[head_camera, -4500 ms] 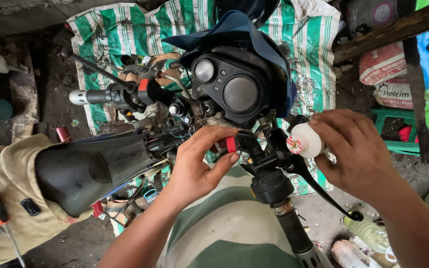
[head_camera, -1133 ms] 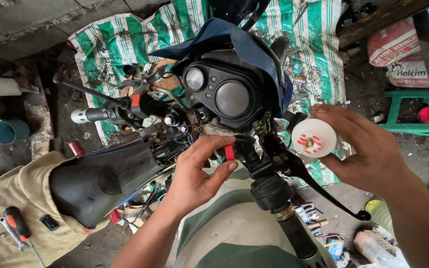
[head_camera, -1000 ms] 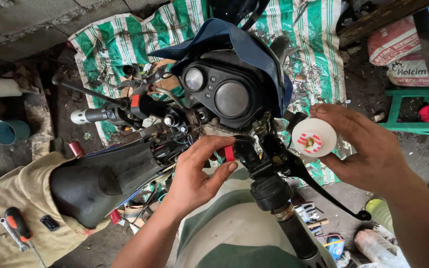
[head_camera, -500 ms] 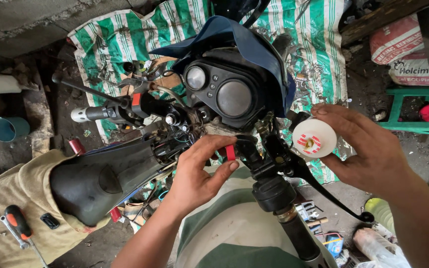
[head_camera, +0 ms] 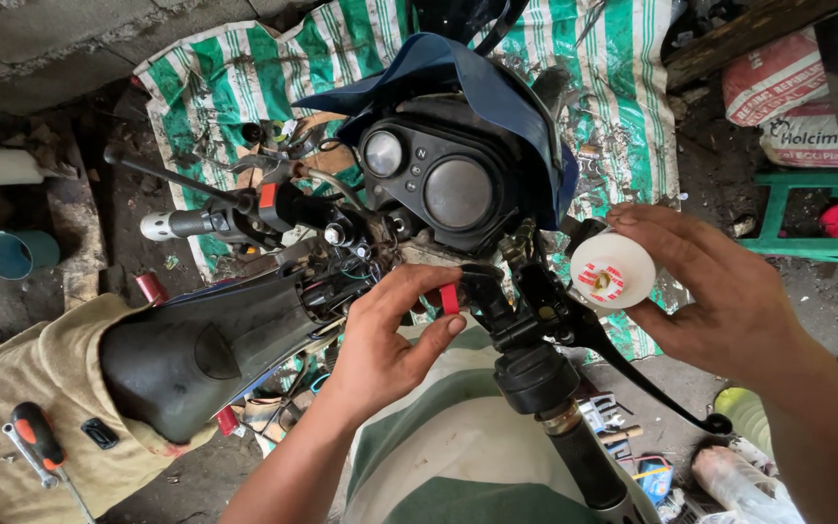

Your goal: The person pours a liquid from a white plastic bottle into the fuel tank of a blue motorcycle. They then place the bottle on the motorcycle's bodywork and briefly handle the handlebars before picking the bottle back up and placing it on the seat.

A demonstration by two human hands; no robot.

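A stripped motorcycle front faces me, with a black gauge cluster [head_camera: 438, 184] under a blue cowl [head_camera: 477, 87]. My left hand [head_camera: 385, 335] pinches a small red piece [head_camera: 449, 299] at the right handlebar switch housing [head_camera: 497, 306], just above the black grip [head_camera: 535, 378]. My right hand [head_camera: 720, 291] holds a white round cap [head_camera: 613, 270] with red marks, beside the brake lever [head_camera: 632, 374]. The black fuel tank [head_camera: 196, 354] lies at lower left.
A green-and-white striped tarp [head_camera: 244, 78] covers the ground behind the bike. A red-handled screwdriver [head_camera: 36, 442] rests on tan cloth at lower left. A green stool [head_camera: 807, 213] and sacks [head_camera: 788, 97] stand at right. Small parts and a tube [head_camera: 729, 480] litter the lower right.
Almost nothing differs; the view shifts slightly. Both hands keep the same hold on the red piece and the white cap.
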